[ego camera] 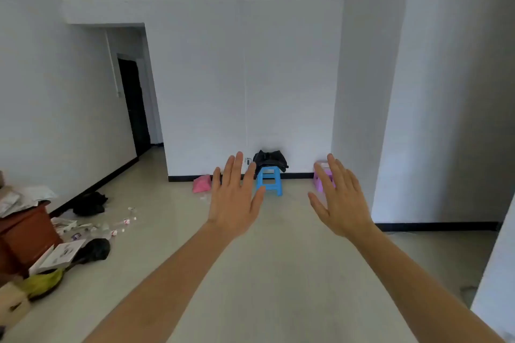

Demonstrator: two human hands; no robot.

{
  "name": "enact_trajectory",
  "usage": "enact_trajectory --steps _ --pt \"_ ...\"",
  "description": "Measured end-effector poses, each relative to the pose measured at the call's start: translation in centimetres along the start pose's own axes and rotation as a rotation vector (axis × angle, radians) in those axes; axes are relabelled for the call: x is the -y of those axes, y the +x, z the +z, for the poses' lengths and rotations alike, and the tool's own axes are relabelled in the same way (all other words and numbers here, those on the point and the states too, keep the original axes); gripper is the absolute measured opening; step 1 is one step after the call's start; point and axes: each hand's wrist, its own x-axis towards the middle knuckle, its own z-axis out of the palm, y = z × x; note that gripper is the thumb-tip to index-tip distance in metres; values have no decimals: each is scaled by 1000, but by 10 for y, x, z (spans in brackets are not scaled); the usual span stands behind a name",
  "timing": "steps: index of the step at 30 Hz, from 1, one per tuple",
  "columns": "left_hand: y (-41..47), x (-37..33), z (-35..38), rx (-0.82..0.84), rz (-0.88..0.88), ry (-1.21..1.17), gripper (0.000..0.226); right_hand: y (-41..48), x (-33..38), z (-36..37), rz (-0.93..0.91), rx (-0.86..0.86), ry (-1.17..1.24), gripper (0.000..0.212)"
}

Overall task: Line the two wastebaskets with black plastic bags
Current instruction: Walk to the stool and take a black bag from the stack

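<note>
Both my arms reach straight out over the pale tiled floor. My left hand (235, 195) and my right hand (341, 198) are flat, backs up, fingers spread, and hold nothing. Far ahead by the white wall a heap of black plastic bags (269, 160) lies on a small blue stool (269, 180). A pink wastebasket (201, 184) lies tipped on the floor left of the stool. A purple one (320, 175) stands to the right, partly hidden behind my right hand.
A brown cabinet (25, 234) with papers on top stands at the left. Around it lie litter, a white box (60, 255), black bags (89, 203) and a yellow-green bag (41, 282). A dark doorway (133, 108) opens at the back left. A white pillar (446, 92) rises on the right.
</note>
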Motion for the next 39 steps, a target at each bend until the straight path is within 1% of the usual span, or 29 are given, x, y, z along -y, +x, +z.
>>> enact_trajectory --steps 1,3,5,8,14,18,22,26,29,34,36,39 --pt "9 0 6 7 27 16 61 6 -8 8 15 20 13 66" --pt "30 2 22 -27 52 12 59 18 -33 22 46 3 -5 66" --pt "53 4 45 -60 36 -8 58 31 -60 40 54 -10 -36 66" --pt "93 -4 101 -83 14 -18 58 50 -108 79 50 -37 -28 65" --pt "193 -36 221 55 -55 -34 64 113 -214 163 48 6 32 69" --pt "267 -31 282 94 -71 -2 67 191 -278 216 59 11 90 69" --pt "318 4 338 63 -66 18 64 268 -306 288 35 21 141 67" --pt "368 55 411 24 -101 4 61 337 -312 390 16 65 170 69" --pt "413 97 469 29 -80 25 60 398 -310 468 -35 106 139 69" --pt "524 177 554 80 -19 86 62 511 -320 568 -60 155 85 69" --pt "581 199 587 86 -7 89 61 552 -340 598 -62 151 69 68" --pt "654 212 646 84 27 55 58 597 -384 642 -57 130 65 67"
